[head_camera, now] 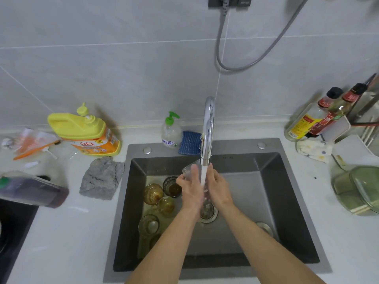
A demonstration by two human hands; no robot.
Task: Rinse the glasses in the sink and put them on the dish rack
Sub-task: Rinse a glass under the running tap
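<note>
A clear glass (190, 168) lies tilted under the running tap (208, 128), its base pointing up and left. My left hand (191, 189) grips it from the left and my right hand (218, 188) closes on it from the right, with the water stream between them. Several amber and brown glasses (159, 198) stand in the left part of the steel sink (287, 201). The dish rack (367, 124) is at the far right edge, mostly out of view.
A yellow detergent jug (86, 134), soap pump bottle (170, 132), blue sponge (189, 143) and grey cloth (100, 178) sit behind and left of the sink. Sauce bottles (320, 117), a white rag (313, 149) and green glass containers (359, 189) are on the right. The drain strainer (208, 212) lies below my hands.
</note>
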